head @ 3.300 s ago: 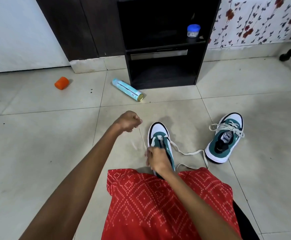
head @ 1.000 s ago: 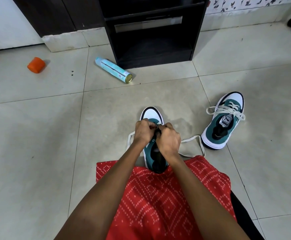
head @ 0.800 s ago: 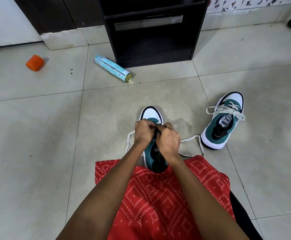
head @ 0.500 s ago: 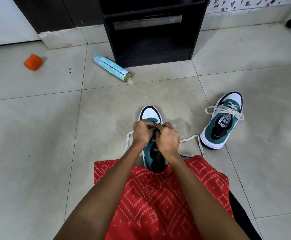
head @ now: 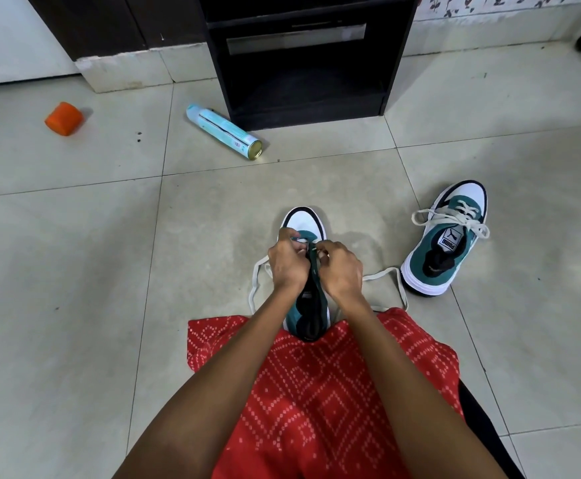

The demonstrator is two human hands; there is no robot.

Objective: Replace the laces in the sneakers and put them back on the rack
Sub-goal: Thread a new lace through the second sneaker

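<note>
In the head view, just below the middle of the frame, the near sneaker [head: 302, 223] stands on the tiled floor [head: 74, 271] with its white toe pointing up the picture and its heel against the red patterned garment [head: 316, 392]. The left hand [head: 287, 262] and right hand [head: 339, 271] meet over its front eyelets, fingers curled, each pinching the white lace [head: 256, 285], whose slack loops trail out to both sides. At centre right lies the second sneaker [head: 444, 247], laced and tilted. The black rack [head: 218, 63] stands at top centre. A spray can [head: 223, 131] lies beside it, and an orange cap [head: 63, 119] at upper left.
</note>
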